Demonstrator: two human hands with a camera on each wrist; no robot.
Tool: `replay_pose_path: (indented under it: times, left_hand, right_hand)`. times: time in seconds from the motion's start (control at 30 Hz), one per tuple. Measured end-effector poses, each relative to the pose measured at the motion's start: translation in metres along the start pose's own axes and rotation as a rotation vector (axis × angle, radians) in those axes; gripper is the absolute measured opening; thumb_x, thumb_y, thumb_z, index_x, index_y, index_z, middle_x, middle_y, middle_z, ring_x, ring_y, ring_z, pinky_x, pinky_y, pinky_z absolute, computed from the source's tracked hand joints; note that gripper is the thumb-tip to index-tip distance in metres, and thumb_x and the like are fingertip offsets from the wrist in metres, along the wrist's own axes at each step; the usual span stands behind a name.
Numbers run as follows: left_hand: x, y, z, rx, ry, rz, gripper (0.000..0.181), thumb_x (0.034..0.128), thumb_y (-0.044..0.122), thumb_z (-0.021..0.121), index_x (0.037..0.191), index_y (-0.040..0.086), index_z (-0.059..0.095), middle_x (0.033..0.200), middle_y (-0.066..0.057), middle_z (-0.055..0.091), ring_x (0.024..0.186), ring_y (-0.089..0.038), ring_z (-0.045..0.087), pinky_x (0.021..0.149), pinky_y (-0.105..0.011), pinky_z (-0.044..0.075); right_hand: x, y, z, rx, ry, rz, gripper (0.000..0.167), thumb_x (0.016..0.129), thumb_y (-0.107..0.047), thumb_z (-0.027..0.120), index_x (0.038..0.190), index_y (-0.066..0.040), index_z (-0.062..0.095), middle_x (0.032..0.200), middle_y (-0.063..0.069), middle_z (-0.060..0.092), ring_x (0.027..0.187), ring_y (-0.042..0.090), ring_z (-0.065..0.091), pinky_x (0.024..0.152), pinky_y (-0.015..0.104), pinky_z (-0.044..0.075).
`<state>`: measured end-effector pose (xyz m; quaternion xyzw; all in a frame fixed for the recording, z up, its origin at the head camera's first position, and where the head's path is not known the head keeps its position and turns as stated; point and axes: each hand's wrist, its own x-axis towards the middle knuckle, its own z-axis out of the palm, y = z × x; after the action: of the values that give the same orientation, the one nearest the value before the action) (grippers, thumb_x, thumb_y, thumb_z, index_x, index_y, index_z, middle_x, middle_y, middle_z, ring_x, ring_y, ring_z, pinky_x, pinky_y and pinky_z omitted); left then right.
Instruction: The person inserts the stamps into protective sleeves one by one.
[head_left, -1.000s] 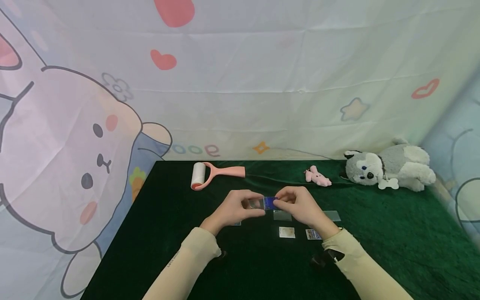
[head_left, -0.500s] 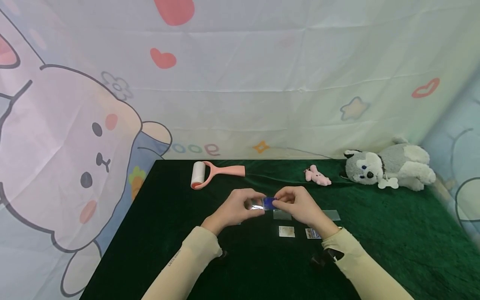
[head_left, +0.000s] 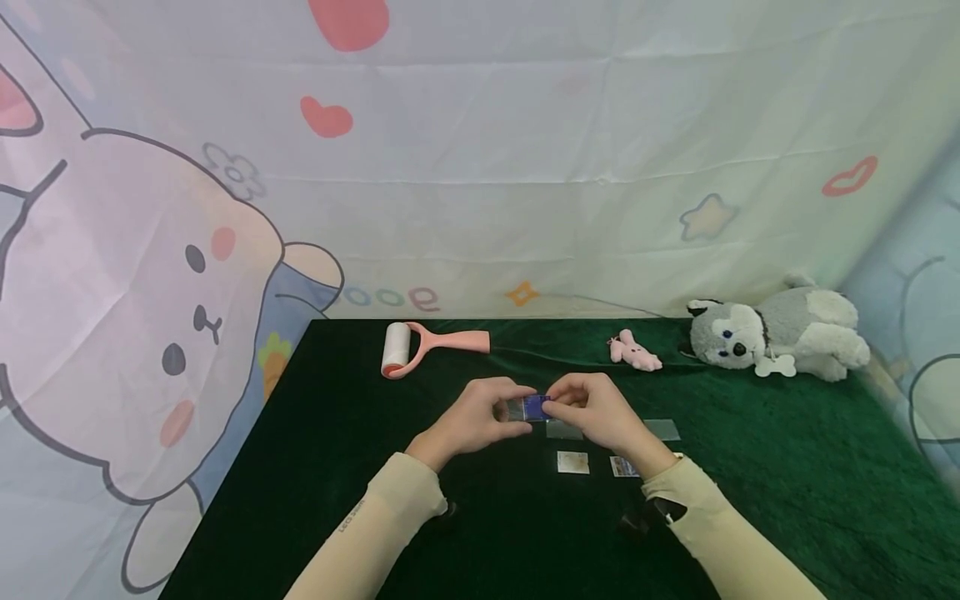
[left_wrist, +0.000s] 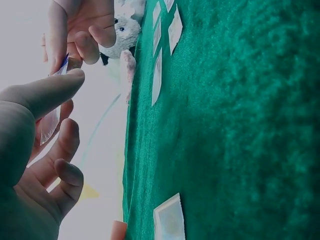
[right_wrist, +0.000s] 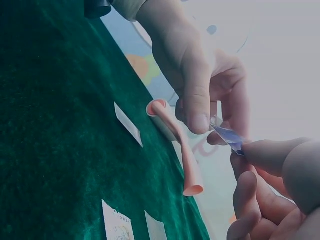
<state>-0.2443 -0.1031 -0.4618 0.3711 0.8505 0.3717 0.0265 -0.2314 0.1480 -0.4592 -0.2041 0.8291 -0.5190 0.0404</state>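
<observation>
Between finger and thumb, my left hand (head_left: 476,417) holds a small clear plastic sleeve (head_left: 514,410), which shows as a thin bright strip in the left wrist view. My right hand (head_left: 600,410) pinches the right end of a small blue card (head_left: 534,407). The card's left part meets the sleeve, and in the right wrist view the blue card (right_wrist: 229,137) spans the gap between both hands. How deep it lies inside the sleeve I cannot tell. Both hands are raised above the dark green cloth.
Below the hands lie a whitish card (head_left: 573,462), a printed card (head_left: 624,467) and flat clear pieces (head_left: 662,430). Another flat piece (left_wrist: 170,220) lies on the left. Behind are a pink-handled lint roller (head_left: 450,342), a small pink toy (head_left: 636,353) and a plush husky (head_left: 780,333).
The blue card has shifted slightly left, and my left fingertips have come a little to the right along it. The gap between the hands is narrower.
</observation>
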Motion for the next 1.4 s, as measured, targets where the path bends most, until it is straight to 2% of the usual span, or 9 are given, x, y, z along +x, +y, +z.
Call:
replay_pose_path:
  times: [0.1, 0.27, 0.37, 0.57, 0.73, 0.97, 1.1, 1.2, 1.4]
  left_hand:
    - [0.0, 0.0001, -0.001, 0.009, 0.003, -0.001, 0.046, 0.0938, 0.019, 0.082, 0.138, 0.014, 0.069, 0.113, 0.003, 0.068, 0.079, -0.009, 0.06, 0.07, -0.024, 0.055]
    - [-0.0008, 0.0002, -0.0023, 0.018, 0.02, -0.003, 0.047, 0.0932, 0.019, 0.083, 0.138, 0.013, 0.069, 0.114, 0.002, 0.068, 0.08, -0.011, 0.06, 0.071, -0.024, 0.055]
    - [-0.0007, 0.0001, -0.0027, 0.007, 0.025, 0.004, 0.047, 0.0932, 0.018, 0.083, 0.137, 0.013, 0.069, 0.115, 0.002, 0.069, 0.081, -0.011, 0.06, 0.072, -0.025, 0.055]
    - [0.0, 0.001, -0.0033, -0.011, 0.01, 0.016, 0.047, 0.0945, 0.02, 0.082, 0.139, 0.013, 0.068, 0.113, 0.003, 0.069, 0.081, -0.01, 0.059, 0.073, -0.025, 0.055]
    - [0.0012, 0.0021, -0.0038, 0.004, -0.006, 0.029, 0.049, 0.0951, 0.021, 0.081, 0.141, 0.011, 0.066, 0.112, 0.004, 0.068, 0.081, -0.009, 0.059, 0.074, -0.025, 0.055]
    - [0.0028, 0.0049, -0.0037, 0.023, -0.017, 0.041, 0.049, 0.0958, 0.02, 0.08, 0.142, 0.012, 0.066, 0.111, 0.005, 0.067, 0.081, -0.008, 0.058, 0.072, -0.024, 0.054]
    - [0.0032, 0.0055, -0.0033, 0.014, -0.024, 0.049, 0.049, 0.0966, 0.02, 0.079, 0.143, 0.012, 0.065, 0.113, 0.004, 0.068, 0.082, -0.008, 0.058, 0.072, -0.024, 0.054]
    - [0.0029, 0.0056, -0.0036, 0.009, -0.027, 0.049, 0.049, 0.097, 0.022, 0.079, 0.143, 0.013, 0.065, 0.113, 0.004, 0.068, 0.082, -0.008, 0.058, 0.072, -0.024, 0.054]
    - [0.0023, 0.0054, -0.0038, 0.011, -0.036, 0.051, 0.049, 0.0974, 0.022, 0.078, 0.143, 0.013, 0.065, 0.114, 0.004, 0.068, 0.083, -0.008, 0.059, 0.072, -0.024, 0.054]
  right_hand:
    - [0.0, 0.0004, -0.0019, 0.006, -0.013, -0.006, 0.011, 0.1, -0.015, 0.073, 0.108, -0.007, 0.075, 0.094, 0.004, 0.076, 0.082, 0.021, 0.068, 0.072, 0.03, 0.058]
    - [-0.0013, 0.0011, -0.0057, 0.031, -0.051, -0.009, 0.014, 0.104, -0.012, 0.067, 0.115, -0.006, 0.074, 0.099, 0.007, 0.076, 0.089, 0.038, 0.07, 0.075, 0.031, 0.059]
    - [-0.0014, 0.0008, -0.007, 0.047, -0.064, -0.008, 0.015, 0.104, -0.01, 0.066, 0.116, -0.005, 0.074, 0.1, 0.008, 0.076, 0.09, 0.043, 0.069, 0.075, 0.031, 0.059]
    - [-0.0012, 0.0005, -0.0068, 0.06, -0.064, -0.003, 0.015, 0.104, -0.01, 0.066, 0.115, -0.003, 0.073, 0.1, 0.01, 0.075, 0.087, 0.04, 0.069, 0.076, 0.038, 0.06]
    - [-0.0006, 0.0014, -0.0056, 0.059, -0.073, -0.005, 0.015, 0.104, -0.011, 0.067, 0.115, -0.002, 0.072, 0.103, 0.02, 0.074, 0.086, 0.039, 0.067, 0.078, 0.046, 0.06]
    - [-0.0009, -0.0002, -0.0041, 0.06, -0.072, -0.017, 0.016, 0.103, -0.011, 0.068, 0.115, -0.002, 0.073, 0.102, 0.018, 0.073, 0.087, 0.041, 0.068, 0.077, 0.039, 0.06]
    - [-0.0008, 0.0, -0.0036, 0.055, -0.075, -0.017, 0.016, 0.103, -0.012, 0.068, 0.116, -0.002, 0.073, 0.103, 0.019, 0.074, 0.086, 0.038, 0.068, 0.077, 0.036, 0.06]
    - [-0.0009, -0.0003, -0.0037, 0.059, -0.081, -0.015, 0.017, 0.104, -0.012, 0.068, 0.116, -0.002, 0.073, 0.103, 0.018, 0.074, 0.083, 0.031, 0.068, 0.077, 0.037, 0.06]
    - [-0.0013, -0.0005, -0.0043, 0.074, -0.102, -0.022, 0.016, 0.104, -0.009, 0.066, 0.116, -0.003, 0.073, 0.104, 0.02, 0.075, 0.08, 0.022, 0.069, 0.08, 0.045, 0.061]
